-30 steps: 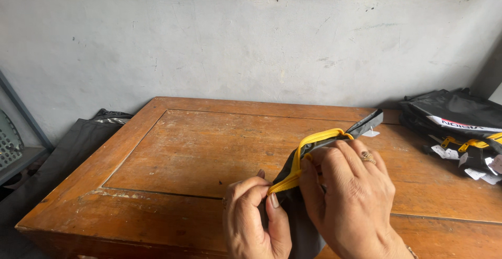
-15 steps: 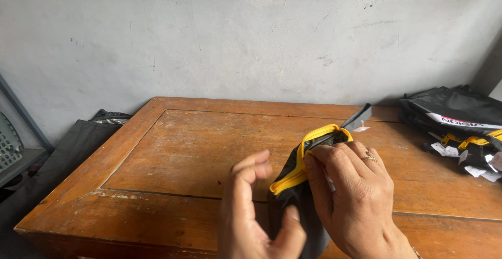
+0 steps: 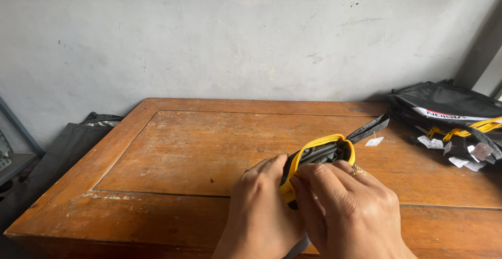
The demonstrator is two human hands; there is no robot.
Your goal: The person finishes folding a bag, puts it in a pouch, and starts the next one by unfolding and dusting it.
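Covering pouch (image 3: 319, 154), hands (image 3: 308, 212)

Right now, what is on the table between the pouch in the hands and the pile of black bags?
In the head view, a small white tag lies on the wooden table between the pouch and the pile of black bags.

Soft, even daylight fills the scene, bright enough without glare, though the wooden table (image 3: 209, 149) carries a faint sheen toward 12 o'clock. Shadows are weak. Focus is sharp centrally; lines bow slightly near the edges.
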